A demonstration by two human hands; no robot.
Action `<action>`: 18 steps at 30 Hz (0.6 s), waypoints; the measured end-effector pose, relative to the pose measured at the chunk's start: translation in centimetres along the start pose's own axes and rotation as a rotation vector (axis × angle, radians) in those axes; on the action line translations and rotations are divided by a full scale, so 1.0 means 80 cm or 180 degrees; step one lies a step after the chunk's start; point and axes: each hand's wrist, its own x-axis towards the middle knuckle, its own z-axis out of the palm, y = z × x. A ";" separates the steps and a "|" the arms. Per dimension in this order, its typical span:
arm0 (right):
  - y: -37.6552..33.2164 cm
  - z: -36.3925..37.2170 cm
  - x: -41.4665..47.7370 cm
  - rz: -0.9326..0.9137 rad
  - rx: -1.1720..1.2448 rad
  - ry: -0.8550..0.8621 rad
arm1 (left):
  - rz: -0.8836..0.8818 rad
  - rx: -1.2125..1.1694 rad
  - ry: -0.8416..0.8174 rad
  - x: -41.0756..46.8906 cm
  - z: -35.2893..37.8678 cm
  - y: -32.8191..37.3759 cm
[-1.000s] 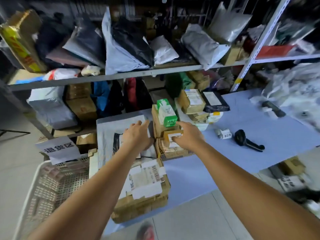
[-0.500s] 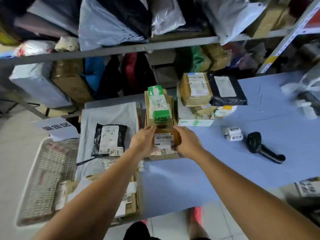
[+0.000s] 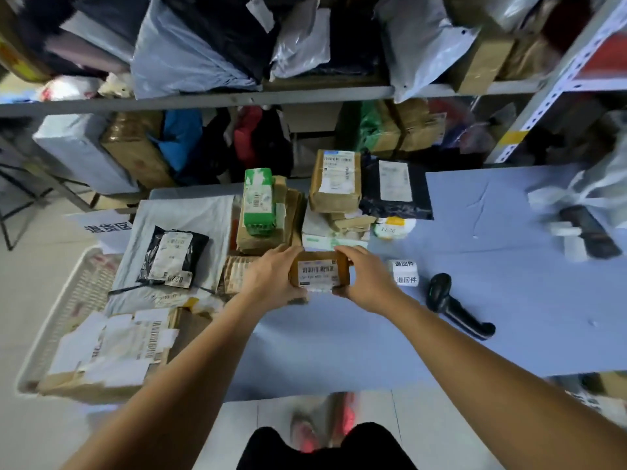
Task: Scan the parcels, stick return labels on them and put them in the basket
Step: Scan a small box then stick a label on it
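Blue cloth covers the desk (image 3: 339,340) in front of me, and behind it runs metal shelving (image 3: 305,93) packed with bags and cartons. Both my hands are on one small brown parcel (image 3: 319,271). My left hand (image 3: 271,276) grips its left end with the fingers curled over the far edge. My right hand (image 3: 368,283) grips the right end in the same way. The parcel's white barcode label faces up towards me. I hold it just in front of the stack of parcels at the middle of the desk, and I cannot tell whether it is lifted clear of the cloth.

Just right of my right hand sits the roll of return labels (image 3: 405,273). Beyond it the black scanner (image 3: 451,301) lies on its side, apart from both hands. Behind my left hand a green box (image 3: 259,201) rests on top of a brown carton. Further left a black bag (image 3: 173,256) with a white label lies on a grey bag (image 3: 190,215). The white mesh basket (image 3: 78,300) stands off the desk's left end, lower down. A large labelled carton (image 3: 112,354) lies at its near side, and I cannot tell whether it is inside.
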 end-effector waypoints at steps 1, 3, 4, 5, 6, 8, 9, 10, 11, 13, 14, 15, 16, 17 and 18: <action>0.008 -0.005 -0.011 0.0054 -0.0032 0.0031 | 0.0036 -0.0056 -0.0029 -0.002 0.007 0.011; 0.024 -0.015 -0.032 0.0196 -0.0072 0.0069 | 0.0139 -0.0192 -0.0049 -0.005 0.021 0.032; 0.032 -0.018 -0.043 0.0252 -0.0073 0.0070 | 0.0206 -0.0265 -0.0060 -0.007 0.029 0.041; 0.041 -0.019 -0.054 0.0302 -0.0074 0.0077 | 0.0269 -0.0329 -0.0077 -0.010 0.038 0.050; 0.050 -0.020 -0.066 0.0359 -0.0081 0.0091 | 0.0325 -0.0375 -0.0107 -0.014 0.047 0.058; 0.066 -0.018 -0.088 0.0486 -0.0114 0.0094 | 0.0426 -0.0418 -0.0195 -0.022 0.064 0.072; 0.073 -0.017 -0.099 0.0539 -0.0126 0.0087 | 0.0470 -0.0409 -0.0242 -0.026 0.073 0.078; 0.080 -0.015 -0.109 0.0576 -0.0124 0.0085 | 0.0490 -0.0375 -0.0279 -0.029 0.082 0.084; 0.088 -0.013 -0.118 0.0609 -0.0110 0.0084 | 0.0487 -0.0329 -0.0313 -0.032 0.090 0.090; 0.105 -0.009 -0.135 0.0681 -0.0074 0.0074 | 0.0453 -0.0300 -0.0378 -0.037 0.107 0.103; 0.114 -0.009 -0.141 0.0711 -0.0076 0.0051 | 0.0427 -0.0331 -0.0388 -0.040 0.116 0.108; 0.123 -0.008 -0.146 0.0731 -0.0097 0.0016 | 0.0406 -0.0378 -0.0391 -0.041 0.125 0.113; 0.132 -0.008 -0.150 0.0739 -0.0136 -0.0029 | 0.0391 -0.0434 -0.0396 -0.042 0.135 0.117; 0.142 -0.008 -0.153 0.0734 -0.0184 -0.0077 | 0.0376 -0.0496 -0.0395 -0.043 0.145 0.122; 0.152 -0.008 -0.154 0.0720 -0.0228 -0.0116 | 0.0355 -0.0550 -0.0379 -0.044 0.154 0.128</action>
